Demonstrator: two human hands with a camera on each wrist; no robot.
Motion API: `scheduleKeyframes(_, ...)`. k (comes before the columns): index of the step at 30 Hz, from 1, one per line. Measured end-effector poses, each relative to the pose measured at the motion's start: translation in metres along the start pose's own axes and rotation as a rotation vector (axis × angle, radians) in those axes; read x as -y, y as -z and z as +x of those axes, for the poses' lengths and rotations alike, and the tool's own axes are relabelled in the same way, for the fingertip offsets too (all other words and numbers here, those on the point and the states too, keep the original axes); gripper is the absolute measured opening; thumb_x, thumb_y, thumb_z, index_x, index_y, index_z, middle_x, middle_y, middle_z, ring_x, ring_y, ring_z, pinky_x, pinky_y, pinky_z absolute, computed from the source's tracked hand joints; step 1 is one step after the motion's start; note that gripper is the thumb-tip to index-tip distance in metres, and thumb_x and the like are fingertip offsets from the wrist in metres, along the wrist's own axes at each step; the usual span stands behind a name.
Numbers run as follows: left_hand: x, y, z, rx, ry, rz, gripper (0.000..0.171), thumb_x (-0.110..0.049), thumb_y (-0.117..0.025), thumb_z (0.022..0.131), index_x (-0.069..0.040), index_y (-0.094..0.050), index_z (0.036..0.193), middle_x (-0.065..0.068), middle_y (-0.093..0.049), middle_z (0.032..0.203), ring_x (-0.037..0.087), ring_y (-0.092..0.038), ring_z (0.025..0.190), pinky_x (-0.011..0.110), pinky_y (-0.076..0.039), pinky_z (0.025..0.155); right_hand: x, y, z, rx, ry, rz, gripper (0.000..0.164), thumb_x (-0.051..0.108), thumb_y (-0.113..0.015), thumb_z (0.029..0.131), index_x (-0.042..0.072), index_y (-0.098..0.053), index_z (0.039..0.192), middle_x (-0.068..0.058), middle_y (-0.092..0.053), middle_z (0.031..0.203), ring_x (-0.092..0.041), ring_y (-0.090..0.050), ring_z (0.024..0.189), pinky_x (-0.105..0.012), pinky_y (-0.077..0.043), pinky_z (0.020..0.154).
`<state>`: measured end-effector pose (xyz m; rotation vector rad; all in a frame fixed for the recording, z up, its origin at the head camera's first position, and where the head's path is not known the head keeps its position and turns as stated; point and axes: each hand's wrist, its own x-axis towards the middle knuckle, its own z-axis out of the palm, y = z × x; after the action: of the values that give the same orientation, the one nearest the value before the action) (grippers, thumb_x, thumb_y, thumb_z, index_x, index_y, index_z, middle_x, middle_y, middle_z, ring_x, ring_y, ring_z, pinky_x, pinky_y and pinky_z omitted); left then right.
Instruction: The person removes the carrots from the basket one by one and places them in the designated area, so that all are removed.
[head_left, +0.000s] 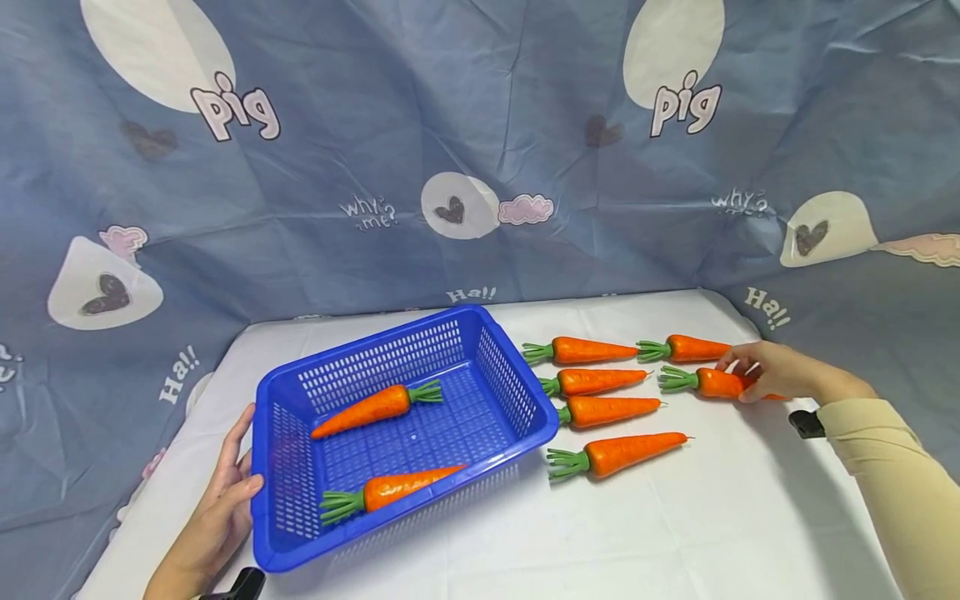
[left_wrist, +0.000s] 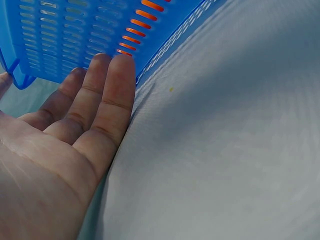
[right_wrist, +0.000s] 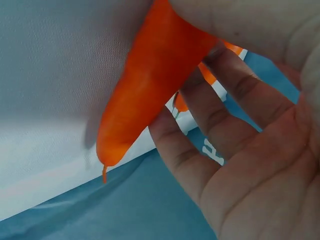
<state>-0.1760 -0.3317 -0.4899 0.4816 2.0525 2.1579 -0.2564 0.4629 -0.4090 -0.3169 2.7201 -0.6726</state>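
Note:
My right hand [head_left: 772,371] holds a carrot [head_left: 718,383] between thumb and fingers at the right of the table. Its green stem points left; in the right wrist view the carrot's tapered tip [right_wrist: 112,150] sticks out past the hand. At the left, my left hand [head_left: 213,508] lies against the short side of a blue plastic basket [head_left: 405,500], thumb at the rim. The left wrist view shows its fingers [left_wrist: 112,95] extended along the slotted wall. Two carrots lie in the basket, one in the middle [head_left: 371,411] and one by the near wall [head_left: 401,487].
Between basket and right hand, several carrots lie on the white tablecloth [head_left: 600,542], including a front one [head_left: 630,452] and a back one [head_left: 596,350]. Another carrot [head_left: 693,347] lies just behind the held one. A blue-grey printed cloth [head_left: 360,267] hangs behind the table.

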Motion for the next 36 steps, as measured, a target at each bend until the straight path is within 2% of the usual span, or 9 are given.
scheduleKeyframes(6,0.001,0.002,0.0,-0.013,0.006,0.002,0.082,-0.007,-0.035,0.107,-0.04,0.001,0.172,-0.016,-0.042,0.16,0.004,-0.062,0.133,0.031,-0.062,0.096,0.002,-0.003,0.004,-0.06,0.05,-0.063,0.045,-0.004,-0.09,0.074,0.0,-0.071,0.114,-0.008,-0.066,0.102,-0.029,-0.071,0.1,-0.027,-0.057,0.081)
scheduleKeyframes(14,0.003,-0.002,-0.001,0.016,-0.024,-0.036,0.081,-0.004,-0.033,0.107,-0.037,0.002,0.172,-0.014,-0.044,0.16,0.006,-0.061,0.134,0.031,-0.061,0.099,0.001,-0.006,0.007,-0.085,0.046,-0.106,0.045,-0.001,-0.092,0.073,0.003,-0.072,0.113,-0.005,-0.068,0.101,-0.025,-0.07,0.098,-0.036,-0.058,0.084)
scheduleKeyframes(22,0.003,-0.002,-0.001,0.016,-0.016,-0.03,0.081,-0.004,-0.032,0.107,-0.038,0.002,0.172,-0.015,-0.045,0.159,0.006,-0.062,0.134,0.031,-0.061,0.099,0.003,-0.011,0.009,-0.123,0.08,-0.12,0.042,0.0,-0.093,0.073,0.003,-0.075,0.111,0.0,-0.063,0.095,-0.015,-0.065,0.091,-0.029,-0.055,0.08)
scheduleKeyframes(32,0.0,-0.002,-0.002,0.007,0.015,-0.002,0.081,-0.008,-0.034,0.107,-0.04,0.003,0.172,-0.015,-0.043,0.16,0.005,-0.061,0.134,0.031,-0.061,0.099,0.009,-0.011,0.013,-0.128,0.076,-0.138,0.041,-0.001,-0.092,0.071,0.005,-0.075,0.108,0.0,-0.061,0.093,-0.02,-0.062,0.093,-0.03,-0.05,0.078)
scheduleKeyframes(36,-0.001,-0.001,-0.001,-0.002,0.029,0.007,0.08,-0.009,-0.034,0.108,-0.041,0.003,0.171,-0.016,-0.042,0.16,0.004,-0.061,0.134,0.031,-0.061,0.1,0.01,-0.01,0.014,-0.137,0.076,-0.136,0.042,-0.003,-0.092,0.071,0.004,-0.075,0.108,-0.001,-0.063,0.094,-0.023,-0.065,0.095,-0.033,-0.053,0.081)
